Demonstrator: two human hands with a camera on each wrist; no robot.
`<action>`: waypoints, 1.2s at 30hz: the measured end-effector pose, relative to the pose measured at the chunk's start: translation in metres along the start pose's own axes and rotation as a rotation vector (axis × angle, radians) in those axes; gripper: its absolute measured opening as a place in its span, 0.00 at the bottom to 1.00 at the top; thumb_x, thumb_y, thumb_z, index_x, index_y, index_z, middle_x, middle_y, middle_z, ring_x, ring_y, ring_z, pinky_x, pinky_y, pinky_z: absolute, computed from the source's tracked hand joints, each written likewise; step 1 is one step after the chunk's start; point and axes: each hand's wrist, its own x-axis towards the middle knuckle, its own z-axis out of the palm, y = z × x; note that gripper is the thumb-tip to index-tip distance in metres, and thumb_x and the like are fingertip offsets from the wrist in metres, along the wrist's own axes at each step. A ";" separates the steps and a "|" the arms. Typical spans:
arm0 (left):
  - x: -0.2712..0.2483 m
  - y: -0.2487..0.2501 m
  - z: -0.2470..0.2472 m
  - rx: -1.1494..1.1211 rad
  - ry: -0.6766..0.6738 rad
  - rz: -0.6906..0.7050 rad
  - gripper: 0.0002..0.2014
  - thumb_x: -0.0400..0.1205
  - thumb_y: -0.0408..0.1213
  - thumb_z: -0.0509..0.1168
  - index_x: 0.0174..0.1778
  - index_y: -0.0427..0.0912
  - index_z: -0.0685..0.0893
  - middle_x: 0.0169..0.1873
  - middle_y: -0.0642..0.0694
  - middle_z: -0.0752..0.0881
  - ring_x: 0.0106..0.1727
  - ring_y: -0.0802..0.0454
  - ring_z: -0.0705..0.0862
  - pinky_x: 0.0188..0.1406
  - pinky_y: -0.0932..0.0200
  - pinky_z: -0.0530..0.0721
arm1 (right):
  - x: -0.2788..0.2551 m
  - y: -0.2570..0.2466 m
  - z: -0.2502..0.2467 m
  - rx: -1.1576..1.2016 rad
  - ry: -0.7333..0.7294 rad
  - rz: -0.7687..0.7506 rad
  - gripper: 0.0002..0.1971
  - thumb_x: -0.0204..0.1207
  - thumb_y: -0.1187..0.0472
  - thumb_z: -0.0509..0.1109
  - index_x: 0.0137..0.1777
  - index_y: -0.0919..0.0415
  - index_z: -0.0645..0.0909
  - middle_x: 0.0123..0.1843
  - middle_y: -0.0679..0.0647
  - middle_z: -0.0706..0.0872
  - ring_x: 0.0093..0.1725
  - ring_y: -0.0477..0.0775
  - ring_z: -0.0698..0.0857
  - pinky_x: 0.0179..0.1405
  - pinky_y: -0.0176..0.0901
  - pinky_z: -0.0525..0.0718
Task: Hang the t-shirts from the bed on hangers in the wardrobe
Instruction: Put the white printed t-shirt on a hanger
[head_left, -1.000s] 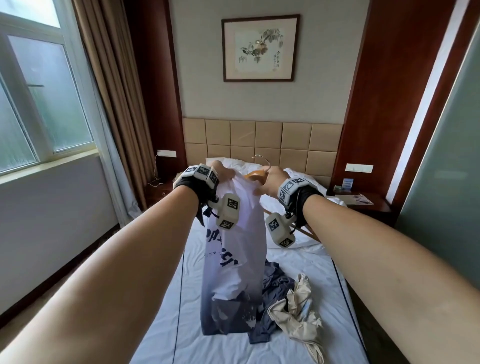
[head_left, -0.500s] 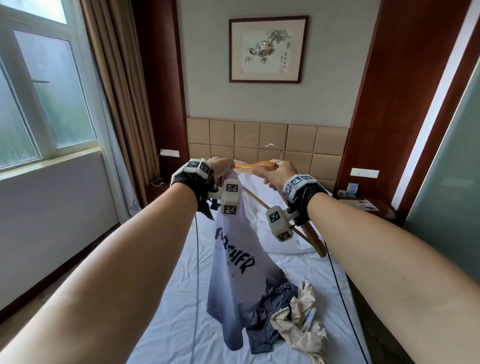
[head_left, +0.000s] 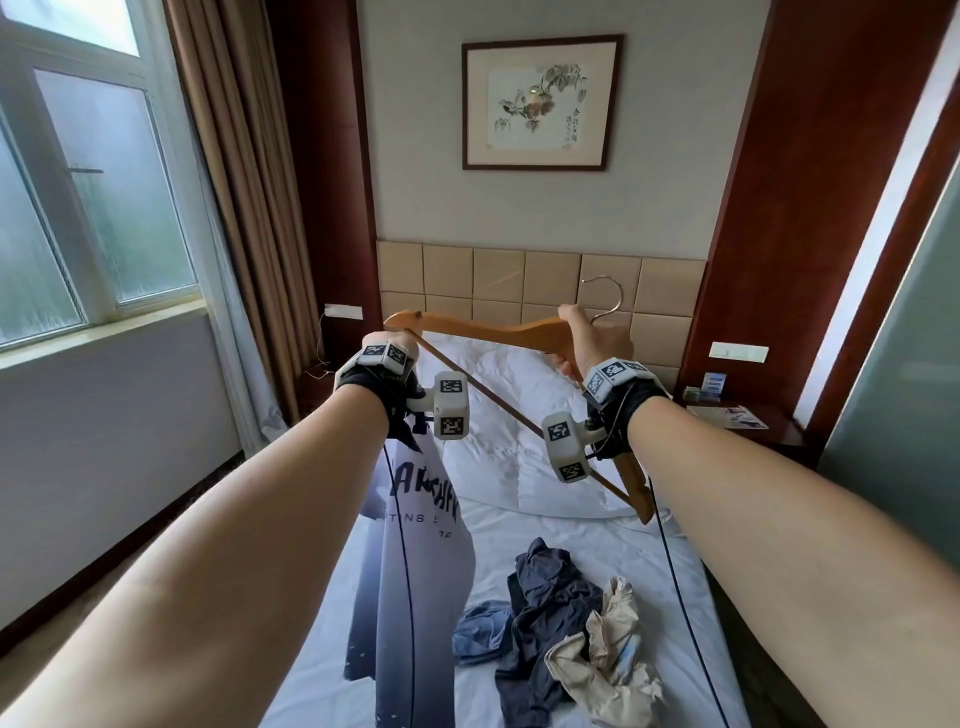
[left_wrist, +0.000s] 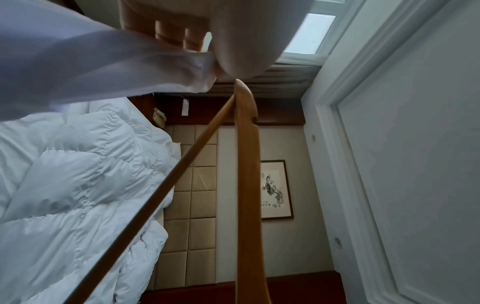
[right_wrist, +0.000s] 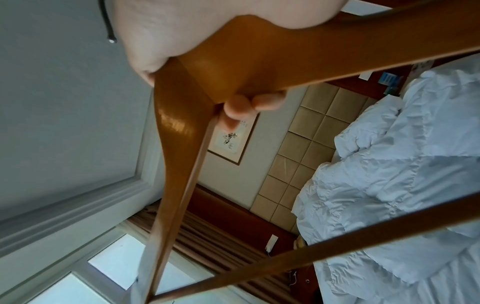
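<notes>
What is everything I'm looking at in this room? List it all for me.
Hanger: one, wooden, metal hook, held up over the bed.
White t-shirt: one, dark lettering, dangling from the left hand.
Clothes: a pile, dark blue and cream, on the bed.
Bed: one, white duvet, tan padded headboard.
Picture: one, dark frame, on the wall above.
Window: one, frosted, at left with brown curtains.
Left hand: grips the t-shirt.
Right hand: grips the hanger's middle.
</notes>
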 end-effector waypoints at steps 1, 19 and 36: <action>-0.005 -0.002 -0.002 0.033 0.011 -0.007 0.19 0.81 0.39 0.69 0.66 0.37 0.81 0.62 0.38 0.84 0.63 0.38 0.84 0.66 0.50 0.81 | 0.001 0.002 -0.002 0.022 0.009 0.024 0.25 0.67 0.41 0.70 0.31 0.66 0.88 0.23 0.59 0.87 0.18 0.54 0.81 0.21 0.39 0.79; 0.024 -0.006 -0.005 0.096 0.249 0.123 0.18 0.82 0.46 0.54 0.49 0.43 0.88 0.52 0.37 0.88 0.56 0.35 0.83 0.55 0.49 0.82 | 0.020 -0.018 -0.015 -0.089 -0.077 -0.095 0.24 0.68 0.45 0.68 0.27 0.67 0.86 0.24 0.65 0.87 0.18 0.58 0.81 0.19 0.39 0.77; -0.023 0.073 0.034 -0.092 -0.144 0.479 0.16 0.80 0.44 0.67 0.38 0.33 0.89 0.40 0.35 0.91 0.45 0.38 0.91 0.46 0.44 0.91 | 0.001 -0.013 0.022 -0.076 -0.447 -0.021 0.33 0.73 0.28 0.63 0.42 0.61 0.86 0.29 0.59 0.89 0.24 0.56 0.84 0.28 0.43 0.81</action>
